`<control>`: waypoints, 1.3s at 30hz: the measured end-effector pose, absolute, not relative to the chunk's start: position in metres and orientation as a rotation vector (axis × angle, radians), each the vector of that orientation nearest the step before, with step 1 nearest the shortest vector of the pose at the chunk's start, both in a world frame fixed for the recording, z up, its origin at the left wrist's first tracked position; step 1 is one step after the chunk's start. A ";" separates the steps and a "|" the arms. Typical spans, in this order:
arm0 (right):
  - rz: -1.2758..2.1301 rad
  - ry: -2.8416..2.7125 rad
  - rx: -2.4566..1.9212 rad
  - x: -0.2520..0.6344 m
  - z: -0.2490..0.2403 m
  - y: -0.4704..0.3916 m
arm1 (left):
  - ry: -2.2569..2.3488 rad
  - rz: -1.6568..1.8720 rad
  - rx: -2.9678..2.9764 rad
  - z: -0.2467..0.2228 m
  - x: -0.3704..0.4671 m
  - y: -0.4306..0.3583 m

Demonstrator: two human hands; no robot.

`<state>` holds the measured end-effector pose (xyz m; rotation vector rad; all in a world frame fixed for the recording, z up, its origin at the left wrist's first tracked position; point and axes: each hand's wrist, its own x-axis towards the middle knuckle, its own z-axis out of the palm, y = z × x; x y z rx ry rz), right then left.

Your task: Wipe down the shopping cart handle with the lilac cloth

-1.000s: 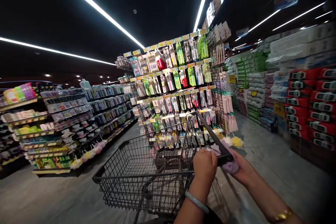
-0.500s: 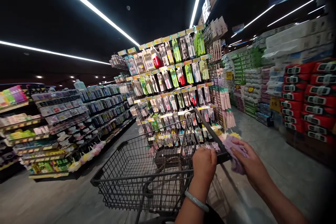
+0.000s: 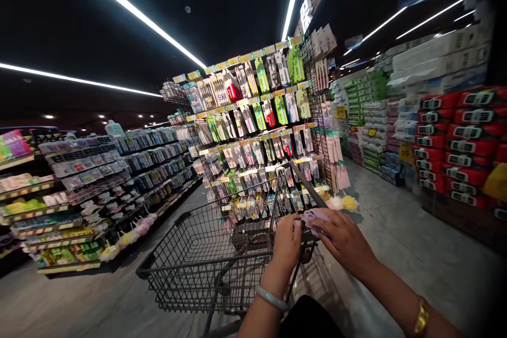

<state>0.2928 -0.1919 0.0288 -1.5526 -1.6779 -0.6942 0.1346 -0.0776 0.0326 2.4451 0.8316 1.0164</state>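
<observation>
**Grip Arrangement and Likely Function**

1. Left hand (image 3: pixel 288 240): the fingers are curled closed at the frame of the handle (image 3: pixel 308 185). The contact surface is partly hidden by the knuckles. The placement is judged to steady the frame against pressure from the opposite side.

2. Right hand (image 3: pixel 345 240): a crumpled purple cloth (image 3: pixel 317 216) is grasped between the thumb and fingers. The cloth is located at the handle, just beside the left hand. It is bunched rather than spread, presumably so that it can be pressed around a narrow bar; whether the bar is fully wrapped cannot be told.

3. Shopping cart (image 3: pixel 146 271): the cart is positioned upright on the floor (image 3: pixel 380 222), with its basket extended to the left. The handle is thereby presented within reach of both hands, and bending over the basket is probably avoided.

4. Surroundings: a display rack (image 3: pixel 241 58) is located beyond the cart. Packs (image 3: pixel 262 75) are hung upright in rows, most likely so that their fronts can be read.
</observation>
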 end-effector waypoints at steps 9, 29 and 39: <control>-0.776 -1.524 -1.640 0.291 0.040 -0.175 | 1.381 0.492 2.866 0.001 0.064 -0.062; -0.867 -1.899 -1.511 0.304 0.034 -0.157 | 1.326 0.403 2.829 0.005 0.101 -0.063; -0.786 -1.504 -1.703 0.303 0.038 -0.154 | 1.510 0.376 2.766 0.000 0.047 -0.043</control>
